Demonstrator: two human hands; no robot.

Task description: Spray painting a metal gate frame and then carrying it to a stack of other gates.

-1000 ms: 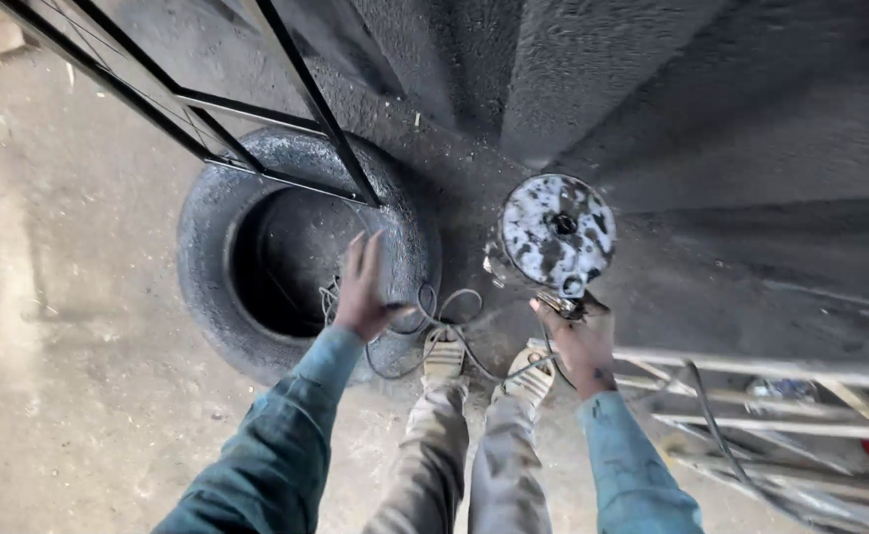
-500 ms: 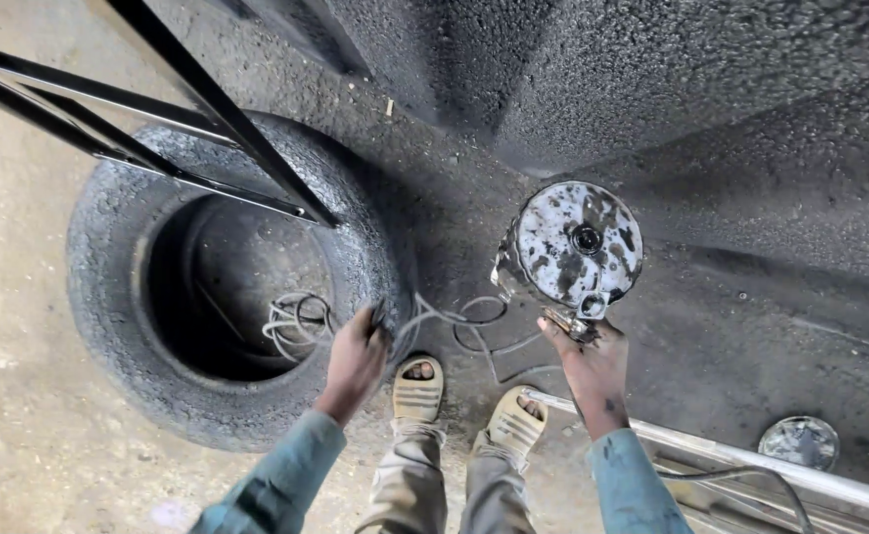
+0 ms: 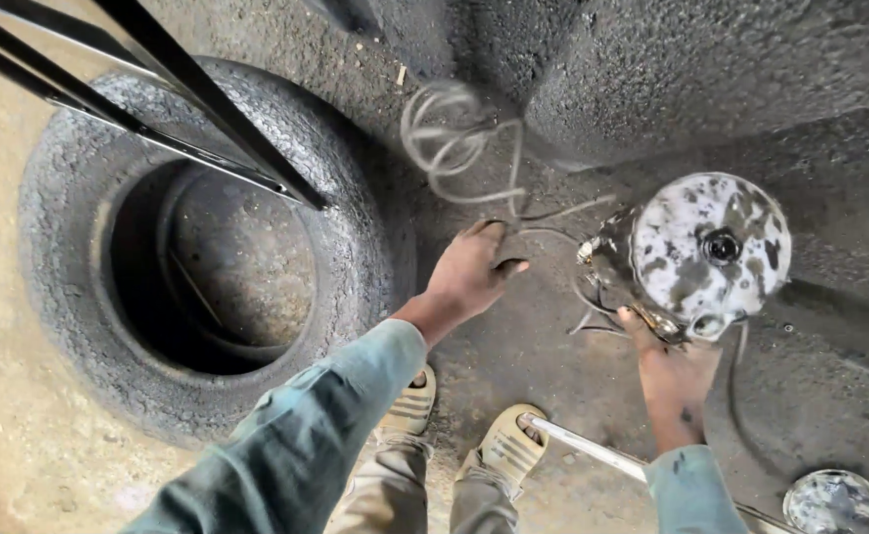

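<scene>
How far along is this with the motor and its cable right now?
Done: the round motor unit is off the ground, gripped underneath by the right hand. In hand: the left hand swings the pale cable, blurred, in mid-air. Left: cable loops remain loose beside the tyre.

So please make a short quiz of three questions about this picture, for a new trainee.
1. True or false: the left hand holds a cord.
2. What does the right hand carry? A) a round, grimy motor unit B) a hammer C) a bucket
3. Which large thing lies on the ground left of the person?

Key:
1. True; the pale cord loops up, blurred.
2. A, the round motor unit.
3. An old tyre, under black metal bars.
</scene>
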